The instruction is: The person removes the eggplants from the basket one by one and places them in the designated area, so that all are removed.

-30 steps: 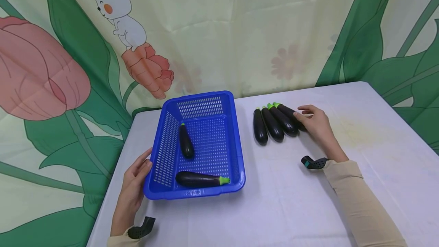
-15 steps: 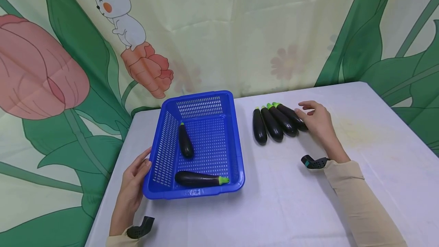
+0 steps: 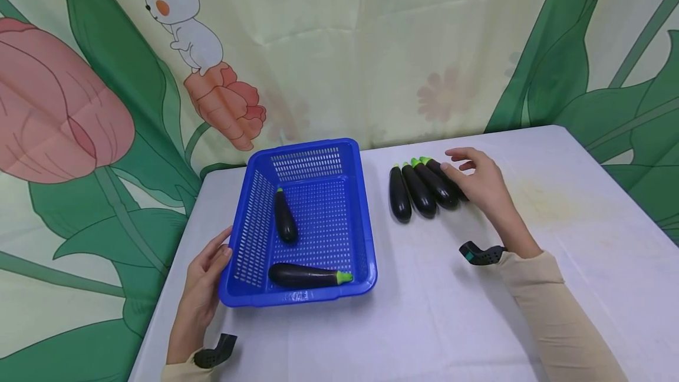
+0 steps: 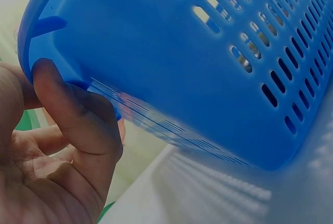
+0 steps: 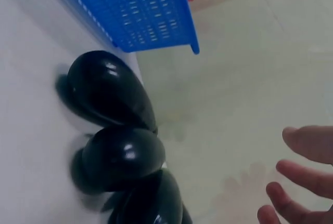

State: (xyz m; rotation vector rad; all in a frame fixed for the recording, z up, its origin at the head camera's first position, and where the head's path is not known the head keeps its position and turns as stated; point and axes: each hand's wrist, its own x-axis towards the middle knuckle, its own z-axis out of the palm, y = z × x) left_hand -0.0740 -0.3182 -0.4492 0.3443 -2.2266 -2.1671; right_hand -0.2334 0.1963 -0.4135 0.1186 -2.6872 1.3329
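A blue plastic basket (image 3: 367, 211) stands on the table at centre left. My left hand (image 3: 200, 287) grips its left rim; in the left wrist view, bent fingers (image 4: 83, 115) hook at the rim. Two eggplants lie inside, one lengthwise eggplant (image 3: 285, 217) and one crosswise eggplant (image 3: 302, 276) along the near side. Right of the basket, several more eggplants (image 3: 400, 196) lie in a row, green stem ends pointing away. Over the row's right end hovers my right hand (image 3: 485, 184), fingers spread and holding nothing, partly hiding the rightmost eggplant. The right wrist view shows the eggplants' rounded ends (image 5: 112, 89).
A white cloth (image 3: 424, 311) covers the table. Directly behind its far edge hangs a printed curtain (image 3: 318, 75) with a rabbit and flowers. Black wrist cameras (image 3: 480, 253) sit at both sleeves.
My right hand has shifted left and slightly up over the row, from beside the rightmost eggplant. The left hand still holds the basket's rim; the eggplants have stayed in place.
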